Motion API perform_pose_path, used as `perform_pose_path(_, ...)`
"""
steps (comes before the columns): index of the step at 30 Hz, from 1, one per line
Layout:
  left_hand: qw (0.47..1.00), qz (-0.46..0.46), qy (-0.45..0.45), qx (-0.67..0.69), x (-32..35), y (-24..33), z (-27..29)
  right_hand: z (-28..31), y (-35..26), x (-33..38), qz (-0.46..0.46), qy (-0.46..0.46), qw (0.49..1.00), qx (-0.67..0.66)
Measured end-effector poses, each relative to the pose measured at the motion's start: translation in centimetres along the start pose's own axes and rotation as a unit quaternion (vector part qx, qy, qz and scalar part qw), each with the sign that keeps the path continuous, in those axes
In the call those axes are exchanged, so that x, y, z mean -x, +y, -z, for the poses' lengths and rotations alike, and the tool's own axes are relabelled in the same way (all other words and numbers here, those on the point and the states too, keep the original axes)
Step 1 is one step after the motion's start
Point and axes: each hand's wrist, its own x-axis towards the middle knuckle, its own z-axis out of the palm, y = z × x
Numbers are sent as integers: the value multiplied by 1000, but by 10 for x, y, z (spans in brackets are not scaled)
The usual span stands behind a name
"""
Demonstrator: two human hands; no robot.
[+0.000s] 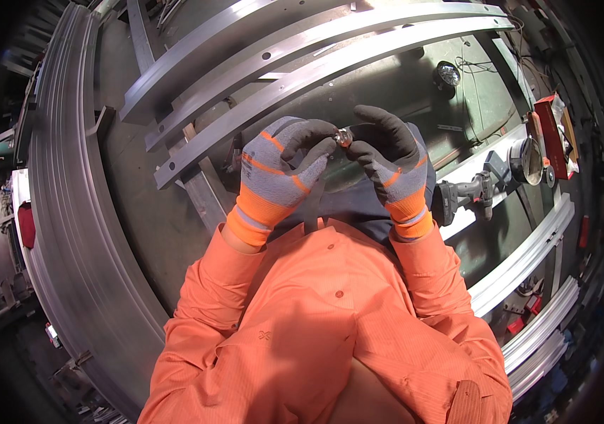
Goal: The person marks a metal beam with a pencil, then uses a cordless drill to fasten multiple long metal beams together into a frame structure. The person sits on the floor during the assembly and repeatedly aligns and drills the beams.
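Observation:
Both my hands, in grey gloves with dark fingers and orange cuffs, meet in front of my body. A small, shiny, rounded metal part point(344, 137) is between their fingertips; its exact kind is too small to tell. My left hand point(289, 152) pinches it from the left with thumb and fingers. On the other side, my right hand point(392, 150) closes its thumb and a finger on the part, while another finger stands raised above it. Beyond my hands lie long silver metal profiles point(302, 74) with round holes, side by side.
A stack of long metal profiles point(83, 177) runs along my left. To my right, a cordless drill point(468, 194) and a round metal container point(526, 160) rest by a pale beam. A red box point(555, 134) stands beyond them. A round lamp point(447, 74) with cables is farther off.

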Motion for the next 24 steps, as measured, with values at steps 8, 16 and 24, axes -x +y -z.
perform_pose_path(8,979,-107,-34,-168,-1,-6,10,-1,-1,1,-11,-19,1000,11)
perform_pose_path(16,993,-90,-4,-80,-2,-25,-2,-2,-4,-1,-6,-38,998,39)
perform_pose_path(24,997,50,38,46,-1,-14,-8,-3,-7,2,-30,11,999,1)
